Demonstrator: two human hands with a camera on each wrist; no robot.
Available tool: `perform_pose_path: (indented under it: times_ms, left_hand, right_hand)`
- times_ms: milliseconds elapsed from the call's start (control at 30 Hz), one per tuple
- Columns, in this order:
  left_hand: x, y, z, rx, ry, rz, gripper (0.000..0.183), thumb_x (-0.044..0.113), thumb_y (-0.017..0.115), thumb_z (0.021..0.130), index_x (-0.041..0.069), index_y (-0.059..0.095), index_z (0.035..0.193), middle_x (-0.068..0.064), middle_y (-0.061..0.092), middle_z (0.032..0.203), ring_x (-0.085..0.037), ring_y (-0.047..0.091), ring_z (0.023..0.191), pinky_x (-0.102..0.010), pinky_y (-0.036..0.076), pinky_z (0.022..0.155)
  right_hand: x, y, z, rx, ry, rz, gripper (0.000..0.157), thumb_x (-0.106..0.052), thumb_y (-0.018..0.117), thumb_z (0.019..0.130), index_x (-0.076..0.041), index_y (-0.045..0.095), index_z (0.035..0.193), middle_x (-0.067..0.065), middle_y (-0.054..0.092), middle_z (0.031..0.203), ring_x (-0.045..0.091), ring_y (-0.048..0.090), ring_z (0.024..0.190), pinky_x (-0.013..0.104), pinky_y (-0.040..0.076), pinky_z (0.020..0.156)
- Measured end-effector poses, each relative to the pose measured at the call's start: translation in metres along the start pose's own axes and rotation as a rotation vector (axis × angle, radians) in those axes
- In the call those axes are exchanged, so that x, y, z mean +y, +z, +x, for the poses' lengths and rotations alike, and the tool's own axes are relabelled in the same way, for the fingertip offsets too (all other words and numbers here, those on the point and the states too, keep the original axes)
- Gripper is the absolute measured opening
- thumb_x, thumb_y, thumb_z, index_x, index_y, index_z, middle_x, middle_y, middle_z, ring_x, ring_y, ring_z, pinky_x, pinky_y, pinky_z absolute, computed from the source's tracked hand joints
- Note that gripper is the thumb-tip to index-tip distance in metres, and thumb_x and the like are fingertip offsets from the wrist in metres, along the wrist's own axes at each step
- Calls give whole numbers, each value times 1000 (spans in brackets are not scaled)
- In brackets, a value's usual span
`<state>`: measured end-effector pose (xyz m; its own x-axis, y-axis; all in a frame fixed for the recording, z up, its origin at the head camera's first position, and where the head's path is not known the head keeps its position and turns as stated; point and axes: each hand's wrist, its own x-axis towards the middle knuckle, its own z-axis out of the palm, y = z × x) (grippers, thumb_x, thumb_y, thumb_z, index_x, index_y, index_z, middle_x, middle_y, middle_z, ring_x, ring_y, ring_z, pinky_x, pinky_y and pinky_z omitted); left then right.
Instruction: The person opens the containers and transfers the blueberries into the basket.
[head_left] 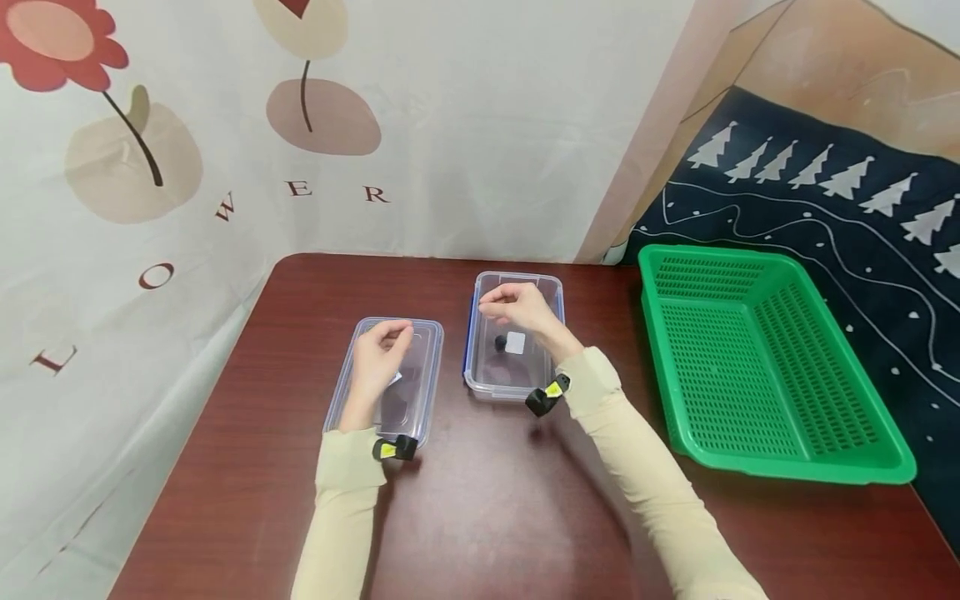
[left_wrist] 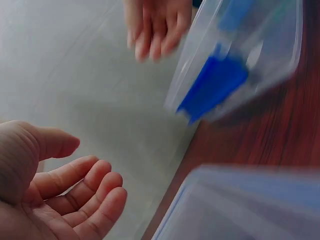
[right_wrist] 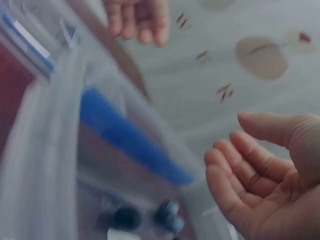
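Note:
My left hand point(head_left: 381, 360) is above a clear rectangular plastic container point(head_left: 426, 383), its fingers loosely bent with nothing between them. The left wrist view shows a gap between thumb and fingertips. To the right, a clear plastic box point(head_left: 517, 391) with blue side clips point(left_wrist: 215, 85) stands on the table. Over this box hovers my right hand point(head_left: 527, 308), also empty, its fingers softly curled and the thumb apart. Through the box show a white label point(head_left: 515, 342) and a small dark round thing point(head_left: 501, 342); several dark round things point(right_wrist: 127, 218) appear blurred in the right wrist view.
A large green plastic basket point(head_left: 675, 392) stands at the table's right side. Behind the brown table point(head_left: 480, 517) hangs a pale curtain point(head_left: 480, 150) with flower prints. Dark blue cloth point(head_left: 795, 192) with white trees lies beyond the basket.

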<state>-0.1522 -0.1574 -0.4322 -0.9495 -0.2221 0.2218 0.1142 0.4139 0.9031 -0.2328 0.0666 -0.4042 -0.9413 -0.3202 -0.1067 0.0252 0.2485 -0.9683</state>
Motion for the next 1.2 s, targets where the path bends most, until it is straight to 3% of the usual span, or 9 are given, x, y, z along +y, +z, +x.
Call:
perform_pose_path:
  times_ms: [133, 267, 467, 500, 867, 1200]
  left_hand:
    - [5, 26, 2, -35, 17, -84, 19, 3, 63, 86, -9, 66, 101, -23, 67, 90, -21, 64, 74, -9, 50, 61]
    - [13, 45, 1, -72, 19, -124, 22, 2, 64, 85, -10, 64, 103, -24, 66, 95, -34, 64, 86, -11, 49, 68]
    - [16, 65, -1, -110, -20, -171, 28, 1, 65, 83, -12, 61, 108, -25, 65, 102, -36, 64, 92, -30, 58, 79]
    - [11, 69, 0, -109, -24, -171, 30, 3, 66, 83, -11, 61, 109, -24, 65, 103, -34, 64, 92, -32, 58, 80]
    - [13, 79, -4, -134, -23, -124, 34, -4, 65, 80, -12, 59, 112, -25, 61, 105, -34, 63, 93, -34, 58, 81]
    - [12, 81, -3, -128, -23, -135, 34, -7, 65, 79, -14, 58, 112, -26, 59, 105, -36, 62, 94, -33, 58, 81]
  right_hand:
    - [6, -5, 14, -53, 71, -13, 21, -4, 68, 83, 8, 66, 100, 3, 67, 79, 28, 64, 87, 47, 55, 86]
    - [12, -11, 24, -91, 111, -77, 22, -4, 68, 82, 7, 67, 101, 9, 69, 91, 15, 63, 80, 45, 54, 87]
    - [22, -14, 29, -111, 182, -148, 23, -4, 69, 81, 5, 69, 103, 14, 67, 106, 13, 61, 83, 38, 56, 86]
    - [22, -14, 30, -113, 197, -157, 24, -4, 69, 81, 5, 69, 103, 14, 68, 106, 13, 62, 84, 37, 56, 86]
    - [17, -19, 23, -31, 329, -246, 24, -4, 72, 80, 3, 69, 103, 14, 68, 103, 14, 61, 81, 35, 57, 84]
    - [19, -8, 7, 113, 319, -232, 25, -8, 72, 81, 1, 69, 103, 14, 65, 110, 21, 63, 87, 31, 57, 81]
